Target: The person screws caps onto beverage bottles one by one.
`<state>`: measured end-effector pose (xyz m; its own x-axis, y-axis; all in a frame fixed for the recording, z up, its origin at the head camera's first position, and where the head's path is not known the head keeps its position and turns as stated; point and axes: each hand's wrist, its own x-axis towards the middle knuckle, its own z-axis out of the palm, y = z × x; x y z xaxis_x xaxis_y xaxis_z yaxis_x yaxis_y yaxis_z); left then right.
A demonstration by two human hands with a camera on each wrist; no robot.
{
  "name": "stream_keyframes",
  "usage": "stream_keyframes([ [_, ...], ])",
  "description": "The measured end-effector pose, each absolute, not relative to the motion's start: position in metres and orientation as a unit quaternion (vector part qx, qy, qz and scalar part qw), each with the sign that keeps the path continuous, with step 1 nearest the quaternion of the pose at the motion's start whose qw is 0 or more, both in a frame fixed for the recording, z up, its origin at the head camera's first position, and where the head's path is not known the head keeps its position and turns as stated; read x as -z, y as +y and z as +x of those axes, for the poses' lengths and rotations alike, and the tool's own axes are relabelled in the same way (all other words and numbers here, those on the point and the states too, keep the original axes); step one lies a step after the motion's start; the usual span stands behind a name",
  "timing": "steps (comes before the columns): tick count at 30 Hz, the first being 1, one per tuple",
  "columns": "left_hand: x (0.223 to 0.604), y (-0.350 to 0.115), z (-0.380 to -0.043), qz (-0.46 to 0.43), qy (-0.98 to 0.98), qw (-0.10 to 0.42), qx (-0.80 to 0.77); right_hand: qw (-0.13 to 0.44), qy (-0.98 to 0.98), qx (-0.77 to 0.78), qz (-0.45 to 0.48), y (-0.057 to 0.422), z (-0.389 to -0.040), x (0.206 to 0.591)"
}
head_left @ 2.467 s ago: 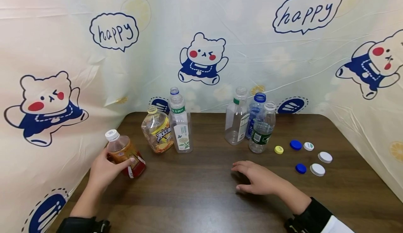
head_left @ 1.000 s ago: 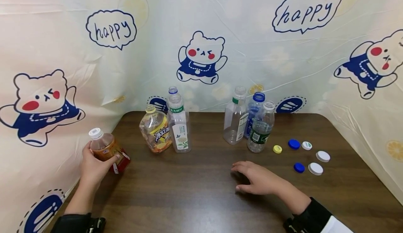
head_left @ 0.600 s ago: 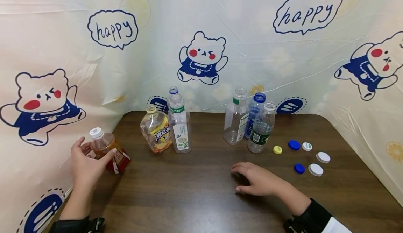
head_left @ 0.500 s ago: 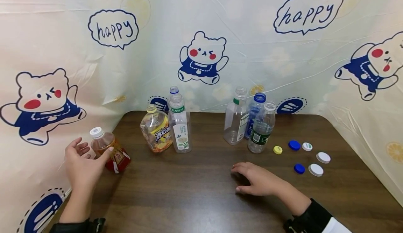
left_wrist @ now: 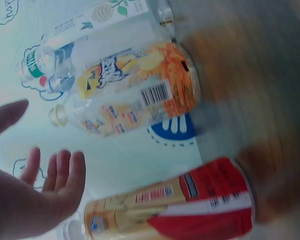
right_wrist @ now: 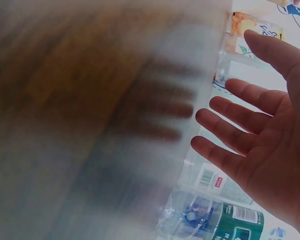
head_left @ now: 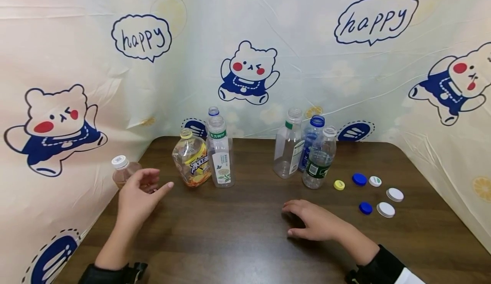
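Note:
My left hand (head_left: 140,196) is raised in front of a capped bottle (head_left: 121,172) with a white cap and an orange-red label, hiding much of it in the head view. Its fingers are spread and hold nothing. In the left wrist view the bottle's red and tan label (left_wrist: 200,202) shows beside the hand. To the right stands an uncapped iced tea bottle (head_left: 191,160) with a yellow label, close against a clear bottle (head_left: 221,160) with a green neck band. My right hand (head_left: 316,220) hovers low over the table, fingers relaxed and holding nothing.
Back right stand an uncapped clear bottle (head_left: 287,147), a blue bottle (head_left: 310,143) and a green-labelled bottle (head_left: 319,160). Loose caps lie right of them: a yellow cap (head_left: 339,185), blue caps (head_left: 359,179) and several white ones. Another bottle neck (head_left: 213,111) shows behind the left group.
My left hand carried the white-capped bottle leftward, set it down and let go, then moved right, across in front of it. The right hand has stayed in place.

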<state>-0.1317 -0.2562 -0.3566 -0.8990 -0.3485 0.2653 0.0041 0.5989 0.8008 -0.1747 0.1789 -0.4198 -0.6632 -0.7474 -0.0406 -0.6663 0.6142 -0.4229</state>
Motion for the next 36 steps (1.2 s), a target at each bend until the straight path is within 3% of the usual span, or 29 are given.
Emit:
stream_keyframes([
  [8,0.356,-0.252,-0.179,0.053,-0.862,0.193,0.465,0.106,0.892,0.183,-0.399,0.178,-0.174,0.421],
  [16,0.377,-0.261,-0.22,0.043,-0.848,0.076,0.523,0.102,0.892,0.182,-0.401,0.178,-0.174,0.419],
  [20,0.391,-0.262,-0.231,0.041,-0.832,0.044,0.552,0.106,0.892,0.182,-0.399,0.177,-0.174,0.419],
  [28,0.406,-0.263,-0.245,0.017,-0.811,0.042,0.583,0.104,0.892,0.182,-0.4,0.177,-0.173,0.419],
  [36,0.411,-0.262,-0.247,0.063,-0.818,0.048,0.57,0.103,0.892,0.18,-0.402,0.178,-0.173,0.421],
])
